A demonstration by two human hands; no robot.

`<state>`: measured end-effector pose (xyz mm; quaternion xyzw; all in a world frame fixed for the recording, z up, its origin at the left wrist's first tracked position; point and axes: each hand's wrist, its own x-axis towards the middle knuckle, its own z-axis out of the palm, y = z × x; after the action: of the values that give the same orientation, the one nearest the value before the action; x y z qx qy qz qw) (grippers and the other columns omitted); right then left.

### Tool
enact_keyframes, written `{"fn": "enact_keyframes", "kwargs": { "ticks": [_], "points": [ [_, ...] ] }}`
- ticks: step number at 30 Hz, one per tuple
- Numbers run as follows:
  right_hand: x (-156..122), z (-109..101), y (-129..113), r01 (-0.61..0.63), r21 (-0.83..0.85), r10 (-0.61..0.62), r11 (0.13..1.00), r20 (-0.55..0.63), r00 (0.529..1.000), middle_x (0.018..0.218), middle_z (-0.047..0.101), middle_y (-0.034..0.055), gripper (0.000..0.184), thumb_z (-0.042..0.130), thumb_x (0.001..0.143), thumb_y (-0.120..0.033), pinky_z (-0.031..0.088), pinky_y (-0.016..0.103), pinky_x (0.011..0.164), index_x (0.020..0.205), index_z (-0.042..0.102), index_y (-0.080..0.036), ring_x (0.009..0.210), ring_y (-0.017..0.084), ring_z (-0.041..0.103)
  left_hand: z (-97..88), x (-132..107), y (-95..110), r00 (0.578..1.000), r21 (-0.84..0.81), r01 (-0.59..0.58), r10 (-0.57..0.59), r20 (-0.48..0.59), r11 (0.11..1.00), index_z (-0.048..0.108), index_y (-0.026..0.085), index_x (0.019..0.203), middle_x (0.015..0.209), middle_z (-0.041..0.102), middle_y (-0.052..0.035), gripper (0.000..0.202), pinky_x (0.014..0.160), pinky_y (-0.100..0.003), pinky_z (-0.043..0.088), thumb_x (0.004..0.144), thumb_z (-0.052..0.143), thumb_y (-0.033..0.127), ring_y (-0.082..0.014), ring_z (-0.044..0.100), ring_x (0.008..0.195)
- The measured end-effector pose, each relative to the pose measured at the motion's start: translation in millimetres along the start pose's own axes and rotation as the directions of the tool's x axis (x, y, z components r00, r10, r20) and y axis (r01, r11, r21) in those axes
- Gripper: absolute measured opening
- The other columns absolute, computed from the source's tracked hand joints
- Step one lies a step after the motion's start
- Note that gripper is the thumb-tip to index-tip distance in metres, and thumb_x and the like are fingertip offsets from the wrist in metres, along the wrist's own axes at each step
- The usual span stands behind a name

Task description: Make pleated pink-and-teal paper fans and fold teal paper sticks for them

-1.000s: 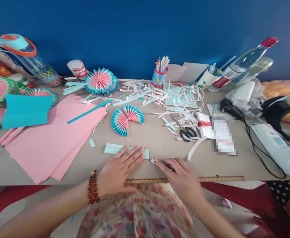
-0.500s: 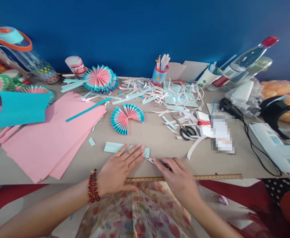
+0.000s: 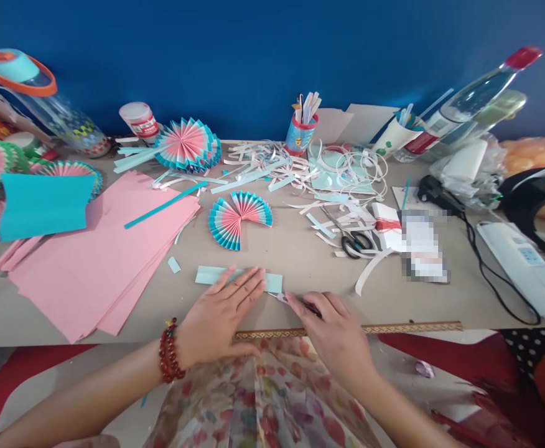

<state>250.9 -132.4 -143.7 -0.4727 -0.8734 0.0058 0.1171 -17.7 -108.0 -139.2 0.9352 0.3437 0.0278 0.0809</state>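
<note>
My left hand (image 3: 226, 311) lies flat with fingers stretched over a narrow folded strip of pale blue paper (image 3: 272, 284), pressing it to the table. In my right hand (image 3: 331, 323) is a craft knife (image 3: 282, 298), its thin blade pointing left along the strip's lower edge near the right end. The knife's dark grip is mostly hidden by my fingers. A small scrap of pale blue paper (image 3: 174, 265) lies left of the strip. Beyond the strip sits a pleated pink-and-blue paper fan (image 3: 239, 221), opened into a partial circle.
Pink sheets (image 3: 99, 267) and a teal sheet (image 3: 43, 206) cover the left side. Paper trimmings (image 3: 272, 168) and scissors (image 3: 356, 242) lie farther back. A pen cup (image 3: 300, 134) stands by the wall. On the right are a power strip (image 3: 510, 258) and a bottle (image 3: 473, 96).
My left hand has shifted slightly left on the strip, and the knife tip has slid a little left along its lower edge. The camera view has tilted slightly.
</note>
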Motion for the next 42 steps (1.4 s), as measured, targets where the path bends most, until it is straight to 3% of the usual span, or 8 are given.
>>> {"fn": "enact_keyframes", "kwargs": {
  "ticks": [7, 19, 27, 36, 42],
  "points": [
    [4, -4, -1, 0.018, 0.006, -0.018, 1.0, 0.017, 1.0, 0.093, 0.06, 0.006, 0.058, 0.055, 0.079, 0.003, 0.044, 0.03, 0.072, 0.132, 0.061, -0.021, 0.083, 0.02, 0.051, 0.1, -8, -2, 0.999, 0.014, 0.025, -0.025, 0.02, 1.0, 0.015, 0.01, 0.157, 0.164, 0.019, -0.0132, 0.105, 0.122, -0.048, 0.007, 0.082, 0.024, 0.084, -0.0308, 0.014, 0.151],
    [4, -3, -9, -0.015, -0.016, 0.015, 1.0, 0.015, 1.0, 0.092, 0.063, 0.0057, 0.052, 0.052, 0.083, -0.001, 0.045, 0.029, 0.07, 0.129, 0.062, -0.024, 0.083, 0.019, 0.054, 3.0, -9, -4, 1.0, -0.022, 0.019, -0.019, 0.01, 1.0, 0.013, 0.01, 0.157, 0.164, 0.016, -0.0139, 0.106, 0.122, -0.049, 0.005, 0.083, 0.023, 0.084, -0.0308, 0.014, 0.151],
    [8, -5, -11, -0.024, 0.135, 0.027, 0.991, -0.022, 0.999, 0.091, 0.065, 0.0075, 0.028, 0.048, 0.096, -0.012, 0.048, 0.03, 0.076, 0.118, 0.066, -0.016, 0.083, 0.019, 0.057, 3.8, -8, -3, 1.0, -0.01, 0.025, -0.025, 0.014, 1.0, 0.012, 0.009, 0.157, 0.164, 0.014, -0.014, 0.106, 0.122, -0.049, 0.003, 0.083, 0.022, 0.084, -0.0307, 0.012, 0.152],
    [15, -5, -19, -0.002, 0.108, 0.005, 0.994, -0.029, 1.0, 0.096, 0.067, 0.0088, 0.03, 0.043, 0.098, -0.012, 0.048, 0.031, 0.076, 0.114, 0.067, -0.017, 0.084, 0.019, 0.057, 3.2, -9, -3, 0.999, -0.012, 0.032, -0.032, 0.014, 0.999, 0.012, 0.009, 0.157, 0.164, 0.014, -0.0148, 0.107, 0.122, -0.049, 0.005, 0.083, 0.023, 0.084, -0.0315, 0.014, 0.151],
    [16, -2, -24, -0.013, 0.106, 0.014, 0.994, -0.009, 1.0, 0.095, 0.065, 0.0104, 0.026, 0.049, 0.095, -0.01, 0.046, 0.031, 0.076, 0.114, 0.067, -0.013, 0.085, 0.02, 0.056, 3.3, -8, -3, 1.0, -0.016, 0.027, -0.027, 0.01, 1.0, 0.011, 0.009, 0.157, 0.164, 0.018, -0.0153, 0.107, 0.122, -0.05, 0.008, 0.083, 0.026, 0.084, -0.0318, 0.014, 0.151]
  ]
}}
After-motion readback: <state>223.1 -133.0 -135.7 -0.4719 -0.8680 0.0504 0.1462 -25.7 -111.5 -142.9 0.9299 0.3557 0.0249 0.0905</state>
